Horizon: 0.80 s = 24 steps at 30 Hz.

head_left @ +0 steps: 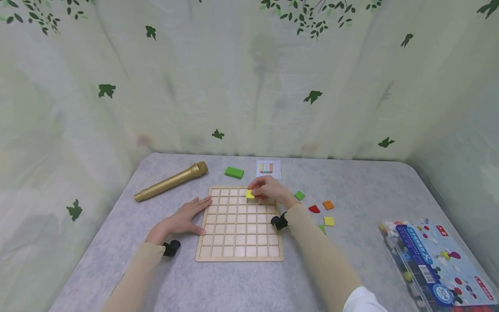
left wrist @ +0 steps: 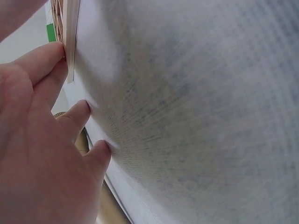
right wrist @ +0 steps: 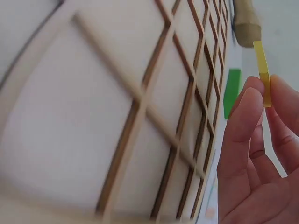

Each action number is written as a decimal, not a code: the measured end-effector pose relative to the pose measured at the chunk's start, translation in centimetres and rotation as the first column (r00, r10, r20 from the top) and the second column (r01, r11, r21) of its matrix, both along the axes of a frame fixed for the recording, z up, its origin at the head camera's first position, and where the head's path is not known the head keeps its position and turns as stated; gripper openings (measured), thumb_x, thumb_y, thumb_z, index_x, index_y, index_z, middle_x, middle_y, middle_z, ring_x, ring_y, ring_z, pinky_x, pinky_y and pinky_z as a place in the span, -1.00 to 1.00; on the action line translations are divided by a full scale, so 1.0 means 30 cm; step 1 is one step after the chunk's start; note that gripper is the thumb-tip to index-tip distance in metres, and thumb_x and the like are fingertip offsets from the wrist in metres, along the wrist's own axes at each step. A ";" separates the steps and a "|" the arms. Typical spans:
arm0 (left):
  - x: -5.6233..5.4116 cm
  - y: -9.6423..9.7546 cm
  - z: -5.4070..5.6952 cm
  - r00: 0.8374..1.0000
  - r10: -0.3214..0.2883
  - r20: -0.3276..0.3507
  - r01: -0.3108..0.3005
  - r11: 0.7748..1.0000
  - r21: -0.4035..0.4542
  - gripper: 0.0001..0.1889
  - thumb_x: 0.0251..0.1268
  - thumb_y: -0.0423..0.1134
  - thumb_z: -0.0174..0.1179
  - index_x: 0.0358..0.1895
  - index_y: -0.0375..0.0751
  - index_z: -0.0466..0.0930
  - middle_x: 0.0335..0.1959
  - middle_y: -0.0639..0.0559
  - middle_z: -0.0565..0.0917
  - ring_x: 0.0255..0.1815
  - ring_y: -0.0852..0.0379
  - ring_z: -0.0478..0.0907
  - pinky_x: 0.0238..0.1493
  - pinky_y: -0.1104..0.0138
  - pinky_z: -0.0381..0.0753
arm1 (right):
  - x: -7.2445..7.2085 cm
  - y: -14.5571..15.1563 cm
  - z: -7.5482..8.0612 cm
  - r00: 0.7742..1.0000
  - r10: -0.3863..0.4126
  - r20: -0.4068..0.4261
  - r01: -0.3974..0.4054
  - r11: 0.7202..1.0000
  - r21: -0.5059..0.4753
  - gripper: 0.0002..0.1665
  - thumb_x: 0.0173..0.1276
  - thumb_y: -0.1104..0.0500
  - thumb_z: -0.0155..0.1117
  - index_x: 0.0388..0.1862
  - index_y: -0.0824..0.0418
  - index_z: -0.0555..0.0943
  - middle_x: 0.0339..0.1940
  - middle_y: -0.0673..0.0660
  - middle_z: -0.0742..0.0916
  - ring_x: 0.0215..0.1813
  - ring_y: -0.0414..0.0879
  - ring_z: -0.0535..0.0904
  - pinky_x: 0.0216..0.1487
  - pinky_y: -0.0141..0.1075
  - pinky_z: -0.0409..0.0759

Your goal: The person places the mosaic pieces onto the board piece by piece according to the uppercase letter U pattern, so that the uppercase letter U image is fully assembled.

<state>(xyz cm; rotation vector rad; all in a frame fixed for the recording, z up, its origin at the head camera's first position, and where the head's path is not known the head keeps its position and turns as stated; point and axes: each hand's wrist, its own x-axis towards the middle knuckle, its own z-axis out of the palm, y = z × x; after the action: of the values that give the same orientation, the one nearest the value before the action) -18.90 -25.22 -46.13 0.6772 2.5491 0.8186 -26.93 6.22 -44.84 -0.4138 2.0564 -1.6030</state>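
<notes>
A wooden grid board [head_left: 238,258] with square cells lies on the table. Between thumb and fingers my right hand [head_left: 270,190] pinches a yellow square tile [head_left: 250,194] over the board's far rows; the right wrist view shows the tile [right wrist: 261,70] held on edge, above the cells. My left hand [head_left: 187,219] rests at the board's left side, fingers spread, with the fingertips and thumb at its edge. In the left wrist view, two fingers [left wrist: 51,60] touch the wooden rim [left wrist: 71,42] and the others reach down to the table.
Right of the board lie a green tile [head_left: 299,195], a red quarter-round tile [head_left: 314,209], an orange tile [head_left: 328,205] and a yellow tile [head_left: 329,221]. Behind it are a green block [head_left: 234,172] and a pattern card [head_left: 274,170]. A gold microphone [head_left: 171,182] lies left, a boxed set [head_left: 440,264] right.
</notes>
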 end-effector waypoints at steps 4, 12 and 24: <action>-0.003 0.001 0.000 1.000 0.011 0.009 -0.011 1.000 -0.011 0.05 0.04 0.05 0.39 0.51 -0.29 -0.03 0.52 -0.23 -0.05 0.48 -0.35 -0.29 0.36 -0.23 -0.29 | 0.013 -0.085 -0.003 0.999 -0.015 0.044 0.016 1.000 -0.015 -0.84 0.34 0.39 0.17 -0.12 0.41 0.59 -0.40 0.11 0.61 -0.52 -0.10 0.48 -0.46 -0.34 0.52; -0.002 0.004 0.003 1.000 0.019 0.015 -0.018 1.000 -0.022 0.05 0.05 0.06 0.39 0.51 -0.30 -0.04 0.52 -0.23 -0.06 0.48 -0.36 -0.30 0.36 -0.24 -0.29 | 0.029 -0.226 -0.027 0.998 -0.049 0.026 0.048 0.998 0.039 -0.89 0.31 0.38 0.22 -0.20 0.36 0.63 -0.41 0.11 0.64 -0.45 -0.11 0.57 -0.42 -0.36 0.60; -0.004 0.000 0.001 1.000 0.015 0.010 -0.015 1.000 -0.016 0.05 0.04 0.05 0.40 0.50 -0.31 -0.03 0.52 -0.23 -0.05 0.47 -0.37 -0.30 0.35 -0.26 -0.29 | 0.051 -0.321 -0.009 0.974 -0.047 -0.221 0.119 0.939 0.322 -0.92 0.23 0.35 0.25 -0.32 0.22 0.65 -0.49 0.04 0.64 -0.48 -0.16 0.50 -0.46 -0.40 0.46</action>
<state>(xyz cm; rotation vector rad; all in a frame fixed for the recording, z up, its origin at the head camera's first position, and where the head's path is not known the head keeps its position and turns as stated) -19.03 -25.21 -46.11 0.6479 2.5519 0.8034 -25.39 -3.42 -45.11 -0.3904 2.4822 -1.2629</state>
